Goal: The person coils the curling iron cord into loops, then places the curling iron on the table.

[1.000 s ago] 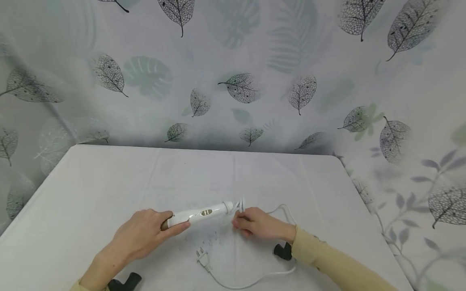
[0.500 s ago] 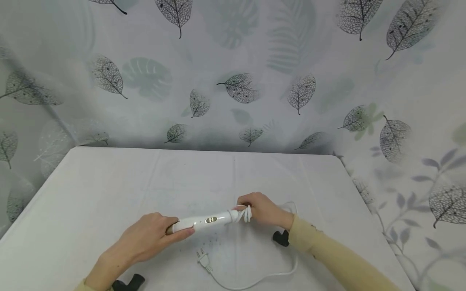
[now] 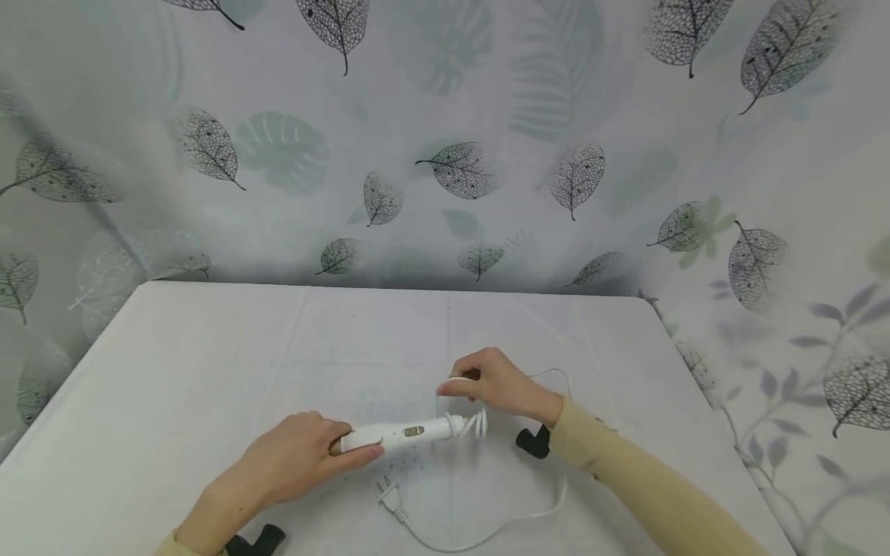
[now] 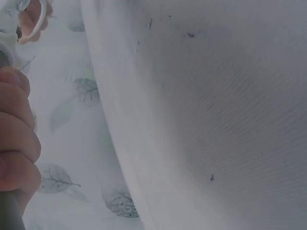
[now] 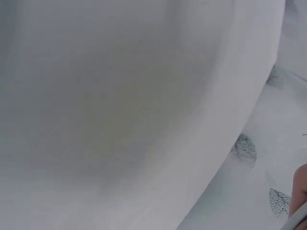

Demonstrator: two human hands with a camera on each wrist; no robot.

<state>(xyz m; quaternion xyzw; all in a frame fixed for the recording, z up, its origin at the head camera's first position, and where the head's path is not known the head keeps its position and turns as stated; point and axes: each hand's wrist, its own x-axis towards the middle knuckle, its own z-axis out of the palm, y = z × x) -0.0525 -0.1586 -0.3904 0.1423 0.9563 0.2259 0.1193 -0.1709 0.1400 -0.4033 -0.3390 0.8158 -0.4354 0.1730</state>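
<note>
Head view: left hand [image 3: 299, 448] sits toward 7 to 8 o'clock of centre, clamped on the near end of a white wand-like appliance [image 3: 396, 435], which lies around 6 to 7 o'clock, its cord end aimed at about 3 o'clock; probably gripped there so the body stays steady and the cord end is free. Right hand [image 3: 501, 386], 5 o'clock, thumb and finger together on a piece of the white cord [image 3: 452, 550], lifted just above the wrapped turns [image 3: 481, 423] at the appliance's tip, seemingly to keep that stretch taut and off the tabletop [image 3: 222, 355]. Two-pin plug [image 3: 392, 498] lies toward 6 to 7 o'clock, apart from both hands, on the loose run of cord, so likely just left slack. Black pieces [image 3: 534, 444] by each wrist, purpose can't tell. Left wrist view: curled fingers [image 4: 19, 134] at 9 o'clock, wrapped on the appliance, mostly cut off; white loop [image 4: 39, 21] with the other hand at 10 to 11 o'clock. Right wrist view: only a finger sliver [image 5: 298, 187] and pale strand [image 5: 297, 218] at 4 o'clock; grip can't be judged from here.
</note>
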